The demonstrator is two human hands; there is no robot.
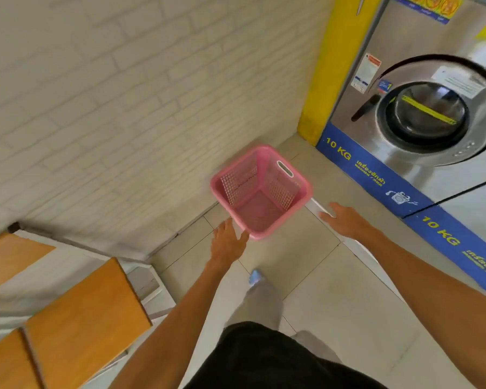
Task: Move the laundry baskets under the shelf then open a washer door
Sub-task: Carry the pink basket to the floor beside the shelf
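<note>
Both hands reaching, fingers spread and holding nothing, left hand (227, 242) at the near corner of the pink laundry basket (261, 191), right hand (345, 220) just beside it; basket upright on floor tiles by the brick wall, mouth up, squarish, no clear long axis; best gripped on opposite rims.

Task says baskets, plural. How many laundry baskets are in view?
1. A pink basket stands empty on the floor by the brick wall, just beyond the left hand. Others may be out of frame.
</note>
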